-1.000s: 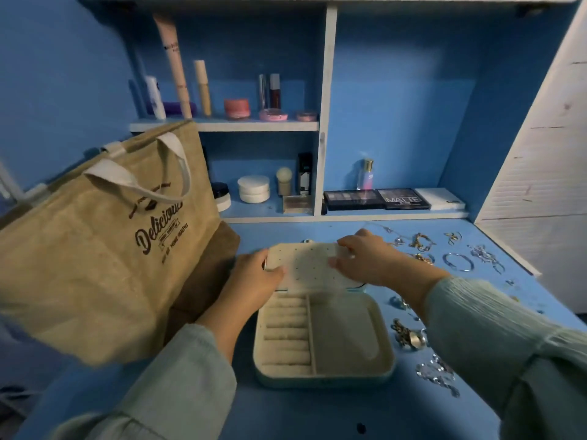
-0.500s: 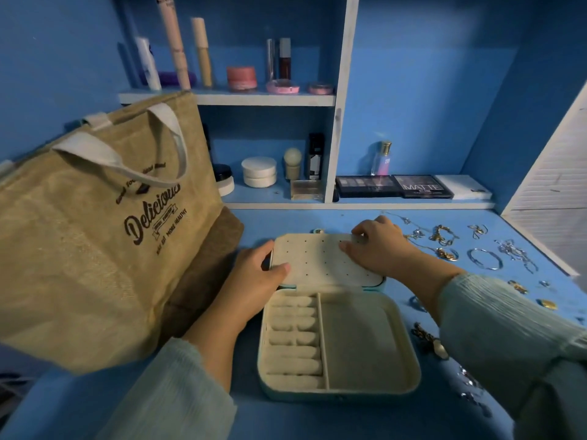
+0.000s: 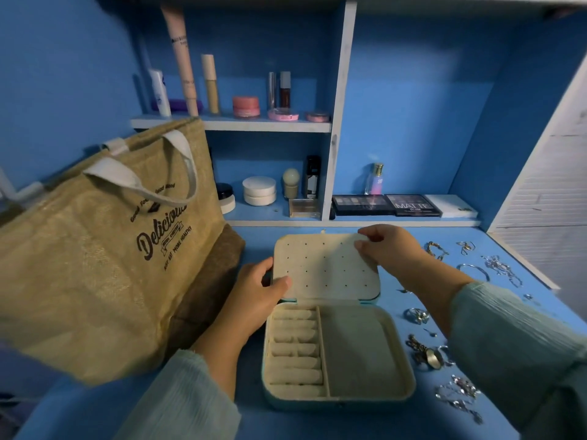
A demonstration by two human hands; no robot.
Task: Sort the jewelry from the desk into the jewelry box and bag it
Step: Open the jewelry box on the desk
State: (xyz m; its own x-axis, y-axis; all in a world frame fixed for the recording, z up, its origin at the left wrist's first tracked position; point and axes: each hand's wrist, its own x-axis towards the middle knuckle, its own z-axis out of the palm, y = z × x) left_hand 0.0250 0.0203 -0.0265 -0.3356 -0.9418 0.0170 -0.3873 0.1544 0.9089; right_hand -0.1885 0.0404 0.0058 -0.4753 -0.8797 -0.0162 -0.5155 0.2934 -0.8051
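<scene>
At nine o'clock on the blue desk (image 3: 365, 423) stands a tall burlap tote bag (image 3: 104, 255) with white handles, slumped a little, its mouth up. Just right of it, my left hand (image 3: 254, 296) grips the left edge of the jewelry box lid (image 3: 327, 268), thumb on top of the pale perforated panel and fingers curled underneath. The jewelry box (image 3: 338, 350) sits at the centre of the desk, open, its lid tipped back toward twelve o'clock; the tray below shows a column of padded ring rolls on the left and one open compartment on the right, both with nothing in them. At one o'clock my right hand (image 3: 390, 249) pinches the lid's far right corner between thumb and fingertips. From two to five o'clock the jewelry (image 3: 425, 354) lies scattered on the desk: thin chains, a bangle, rings and small silver pieces, well apart from one another. I judge these pieces light, slippery and easy to tangle, so each is best picked up with a fingertip pinch, chains lifted at the middle. The box looks stiff and light with a soft lining; once closed, I would hold it by its two long sides to lower it into the bag. Cosmetics line the shelves (image 3: 232, 123) at twelve o'clock.
</scene>
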